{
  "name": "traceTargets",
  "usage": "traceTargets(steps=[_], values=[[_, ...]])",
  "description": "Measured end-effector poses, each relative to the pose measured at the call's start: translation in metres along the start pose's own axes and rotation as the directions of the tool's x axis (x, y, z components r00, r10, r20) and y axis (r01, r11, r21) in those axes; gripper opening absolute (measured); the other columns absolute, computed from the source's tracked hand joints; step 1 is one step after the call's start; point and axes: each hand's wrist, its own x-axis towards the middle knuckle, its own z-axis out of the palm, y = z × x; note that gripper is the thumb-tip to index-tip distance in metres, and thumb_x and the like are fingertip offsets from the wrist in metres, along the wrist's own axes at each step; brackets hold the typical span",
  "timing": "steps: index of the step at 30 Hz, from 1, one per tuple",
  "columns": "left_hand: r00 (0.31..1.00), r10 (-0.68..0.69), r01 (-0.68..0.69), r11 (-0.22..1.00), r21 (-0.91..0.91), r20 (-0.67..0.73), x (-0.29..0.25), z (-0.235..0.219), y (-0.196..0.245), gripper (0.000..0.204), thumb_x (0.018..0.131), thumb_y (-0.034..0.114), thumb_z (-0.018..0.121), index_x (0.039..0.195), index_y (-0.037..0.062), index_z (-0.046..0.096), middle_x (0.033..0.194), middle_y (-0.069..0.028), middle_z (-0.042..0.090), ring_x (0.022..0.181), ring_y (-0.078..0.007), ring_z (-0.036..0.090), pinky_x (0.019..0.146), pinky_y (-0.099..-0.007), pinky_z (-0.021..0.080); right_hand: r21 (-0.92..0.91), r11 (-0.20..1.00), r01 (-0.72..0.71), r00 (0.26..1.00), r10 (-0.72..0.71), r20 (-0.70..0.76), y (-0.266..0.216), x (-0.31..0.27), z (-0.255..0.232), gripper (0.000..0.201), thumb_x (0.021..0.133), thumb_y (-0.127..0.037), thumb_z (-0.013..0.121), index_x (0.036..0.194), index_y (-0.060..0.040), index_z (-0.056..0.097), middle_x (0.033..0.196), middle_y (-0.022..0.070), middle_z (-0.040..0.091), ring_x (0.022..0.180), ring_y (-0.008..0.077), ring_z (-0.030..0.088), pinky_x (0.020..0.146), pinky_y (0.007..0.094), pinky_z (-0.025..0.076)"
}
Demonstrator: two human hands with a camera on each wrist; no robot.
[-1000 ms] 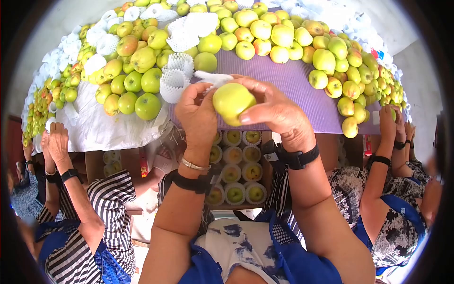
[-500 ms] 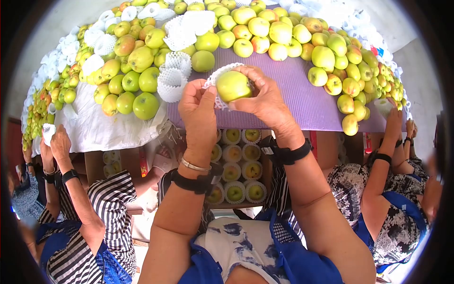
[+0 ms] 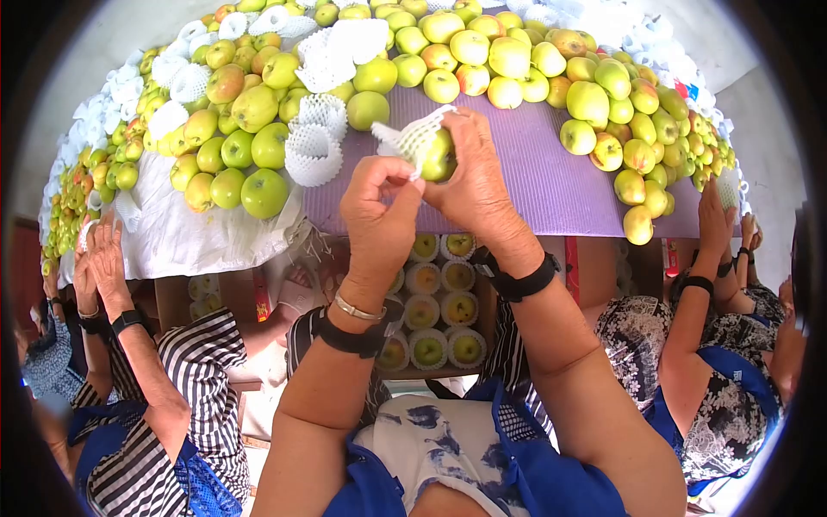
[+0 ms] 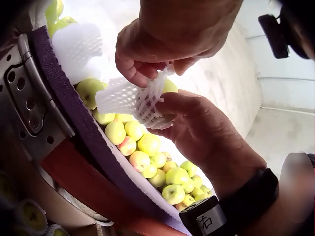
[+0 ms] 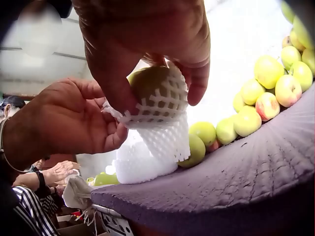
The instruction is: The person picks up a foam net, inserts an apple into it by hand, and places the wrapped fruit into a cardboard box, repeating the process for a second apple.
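In the head view our right hand (image 3: pixel 475 177) holds the apple (image 3: pixel 442 158) over the purple tabletop (image 3: pixel 543 181), fingers curled round it, while our left hand (image 3: pixel 379 205) pinches the edge of the net (image 3: pixel 419 142) at the apple's left side. We take the right hand to be steadying the apple so that the left can stretch the mesh. Spare nets (image 3: pixel 314 158) stand just left of the hands, and loose apples (image 3: pixel 469 47) lie heaped along the far side; both seem placed for easy reach. Netted apples (image 3: pixel 426 351) sit in rows below the near edge.

The right wrist view gives us what the right hand hides in the head view: mesh spread over much of the apple, with a bare patch close under the palm. The left wrist view shows the net's loose end jutting past the apple, and a metal plate (image 4: pixel 24 95) at the tabletop's edge, which the head view lacks. The head view shows the netted apples plainly; in the left wrist view only a few appear, dim, in one corner
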Motion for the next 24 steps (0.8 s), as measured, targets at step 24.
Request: traceTargets(steps=[24], values=[[0.942, -0.334, 0.272, 0.715, -0.644, 0.026, 0.013, -0.005, 0.011, 0.043, 0.081, -0.004, 0.054, 0.117, 0.0048, 0.033, 0.116, -0.0167, 0.050, 0.102, -0.0267, 0.057, 0.078, -0.0404, 0.055, 0.714, 0.642, -0.278, 0.954, 0.269, 0.130, 0.005, -0.004, 0.001, 0.029, 0.071, 0.010, 0.064, 0.096, -0.0050, 0.060, 0.093, 0.0022, 0.054, 0.080, 0.0102, 0.054, 0.069, 0.0226, 0.048]])
